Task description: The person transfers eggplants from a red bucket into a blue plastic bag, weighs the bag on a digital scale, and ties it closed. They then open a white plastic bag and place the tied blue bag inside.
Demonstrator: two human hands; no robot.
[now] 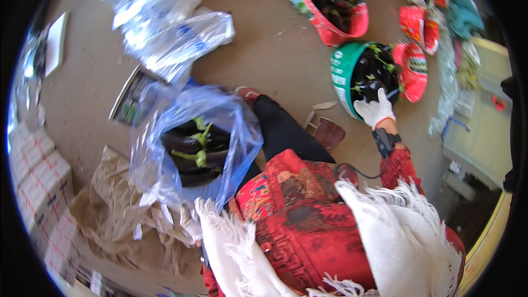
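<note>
My right hand (376,109), in a white knit glove, rests at the near edge of a green printed bag (344,76) full of dark eggplants (369,68). Its thumb and a finger are spread against them, and no eggplant is plainly held. My left hand (190,227), also gloved in white, is low at the left beside crumpled brown paper (111,181); its fingers are hard to make out. Above it, a translucent blue plastic bag (243,132) stands with its mouth wide, holding several eggplants (185,140) with green stems.
Ahead stands a red printed bag (359,22) of eggplants; smaller red bags (412,72) sit right of the green one. Clear plastic bags (165,29) lie at upper left. White boxes (45,177) are stacked at left. A brown-red broken piece (329,134) lies near my leg.
</note>
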